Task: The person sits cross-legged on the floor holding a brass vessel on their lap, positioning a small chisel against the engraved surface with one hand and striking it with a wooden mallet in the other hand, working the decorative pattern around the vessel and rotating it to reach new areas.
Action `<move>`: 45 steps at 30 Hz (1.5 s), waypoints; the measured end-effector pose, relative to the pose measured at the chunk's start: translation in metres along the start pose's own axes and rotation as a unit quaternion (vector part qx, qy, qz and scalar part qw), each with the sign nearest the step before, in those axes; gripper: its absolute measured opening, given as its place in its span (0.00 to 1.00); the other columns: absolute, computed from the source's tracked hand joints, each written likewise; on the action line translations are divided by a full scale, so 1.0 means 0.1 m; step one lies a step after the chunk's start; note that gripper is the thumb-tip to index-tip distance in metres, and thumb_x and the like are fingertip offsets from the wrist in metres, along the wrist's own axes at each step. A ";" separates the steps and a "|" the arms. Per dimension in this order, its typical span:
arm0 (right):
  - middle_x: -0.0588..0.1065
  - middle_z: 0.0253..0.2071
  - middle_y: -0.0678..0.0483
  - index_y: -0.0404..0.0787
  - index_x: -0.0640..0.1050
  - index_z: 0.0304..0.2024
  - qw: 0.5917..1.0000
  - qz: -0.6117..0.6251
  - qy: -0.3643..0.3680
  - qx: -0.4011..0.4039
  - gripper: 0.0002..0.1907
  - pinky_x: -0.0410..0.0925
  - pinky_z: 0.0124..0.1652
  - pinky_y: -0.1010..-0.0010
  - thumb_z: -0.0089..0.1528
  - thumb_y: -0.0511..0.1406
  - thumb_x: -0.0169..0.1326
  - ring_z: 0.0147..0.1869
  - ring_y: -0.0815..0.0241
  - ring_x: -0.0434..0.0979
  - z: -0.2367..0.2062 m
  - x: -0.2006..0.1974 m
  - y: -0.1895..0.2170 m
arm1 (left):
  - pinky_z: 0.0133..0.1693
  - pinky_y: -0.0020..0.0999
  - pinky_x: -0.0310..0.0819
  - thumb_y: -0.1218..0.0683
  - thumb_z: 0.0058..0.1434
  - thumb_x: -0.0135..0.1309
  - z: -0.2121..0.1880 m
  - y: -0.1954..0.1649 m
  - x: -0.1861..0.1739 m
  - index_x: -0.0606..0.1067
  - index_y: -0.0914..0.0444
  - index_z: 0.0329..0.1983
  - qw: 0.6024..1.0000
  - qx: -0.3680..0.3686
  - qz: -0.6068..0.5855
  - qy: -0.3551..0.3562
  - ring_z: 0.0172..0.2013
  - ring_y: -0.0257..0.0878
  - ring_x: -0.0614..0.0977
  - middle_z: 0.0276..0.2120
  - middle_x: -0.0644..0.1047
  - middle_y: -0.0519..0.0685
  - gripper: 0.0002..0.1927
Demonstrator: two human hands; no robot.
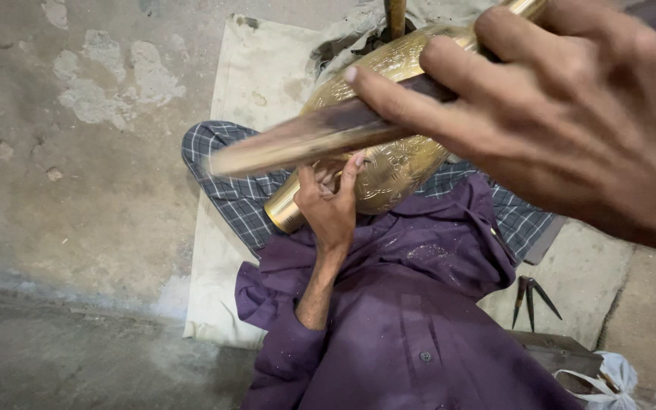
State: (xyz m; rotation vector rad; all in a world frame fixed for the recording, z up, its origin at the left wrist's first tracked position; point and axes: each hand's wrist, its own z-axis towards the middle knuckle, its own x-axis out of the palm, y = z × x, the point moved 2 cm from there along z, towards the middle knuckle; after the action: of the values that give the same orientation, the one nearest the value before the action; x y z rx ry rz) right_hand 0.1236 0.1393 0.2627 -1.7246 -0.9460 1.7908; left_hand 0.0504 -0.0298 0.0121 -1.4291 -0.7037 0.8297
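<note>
I see a shiny brass vase point(389, 163) in the upper middle of the frame. It lies tilted across my lap, with its narrow end pointing down and to the left. It has tiny patterns cut all over it.

My left hand point(330, 203) is in the middle of the frame, pressed against the underside of the vase. Its fingers point(352, 173) curl up onto the brass.

My right hand point(563, 114) is big and close, at the upper right of the frame. Its fingers are wrapped tight around a dark wooden stick point(305, 140). The stick is blurry and crosses in front of the vase, pointing to the left.

A purple shirt point(404, 319) fills the bottom middle. A checked cloth point(241, 197) lies under the vase. A pale mat point(256, 76) is spread on the grey floor point(70, 175). A small dark metal tool point(531, 298) with pointy legs lies at the lower right.
</note>
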 end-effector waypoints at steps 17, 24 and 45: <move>0.79 0.45 0.49 0.49 0.73 0.68 0.943 0.309 0.034 0.118 0.32 0.77 0.42 0.66 0.60 0.32 0.60 0.43 0.58 0.81 -0.39 0.48 0.07 | 0.41 0.31 0.87 0.62 0.70 0.58 0.18 0.01 -0.12 0.69 0.67 0.55 0.996 0.080 0.029 0.023 0.40 0.40 0.89 0.39 0.84 0.55 0.14; 0.74 0.49 0.47 0.47 0.70 0.72 0.908 0.357 0.111 0.189 0.37 0.76 0.42 0.65 0.59 0.34 0.63 0.45 0.55 0.78 -0.70 0.92 0.17 | 0.40 0.32 0.90 0.62 0.63 0.62 0.49 -0.12 -0.11 0.66 0.62 0.69 0.985 -0.009 0.028 0.168 0.40 0.40 0.89 0.39 0.85 0.55 0.32; 0.75 0.54 0.41 0.43 0.69 0.72 0.875 0.415 0.058 0.243 0.39 0.77 0.46 0.60 0.57 0.28 0.63 0.48 0.47 0.81 -0.92 1.05 0.29 | 0.52 0.39 0.88 0.65 0.68 0.55 0.55 -0.20 -0.09 0.70 0.63 0.68 0.970 -0.017 0.002 0.241 0.49 0.44 0.89 0.48 0.84 0.57 0.25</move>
State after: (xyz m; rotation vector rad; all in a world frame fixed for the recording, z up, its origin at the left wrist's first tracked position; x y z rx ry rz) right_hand 0.2082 0.2125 0.1745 -1.9800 0.3868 2.1113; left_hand 0.0009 -0.0063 0.0347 -1.5842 -0.3438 0.4436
